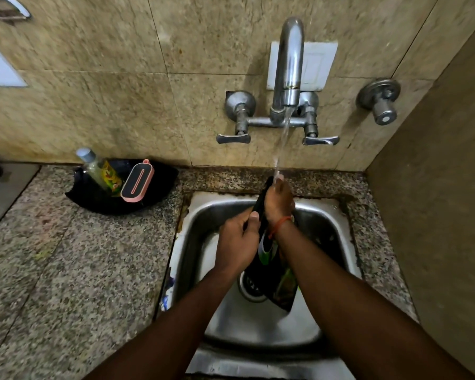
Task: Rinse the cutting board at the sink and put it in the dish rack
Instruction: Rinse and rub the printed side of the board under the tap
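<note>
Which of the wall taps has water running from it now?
The tall curved spout in the middle: its stream falls onto the cutting board. The round tap at right is dry.

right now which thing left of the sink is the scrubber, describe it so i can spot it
Start at the steel sink and look left along the granite counter to the black tray against the wall. Two things stand in it: a clear bottle with a grey cap, and to its right the scrubber. It is the oblong pink-rimmed one with a black face.
</note>
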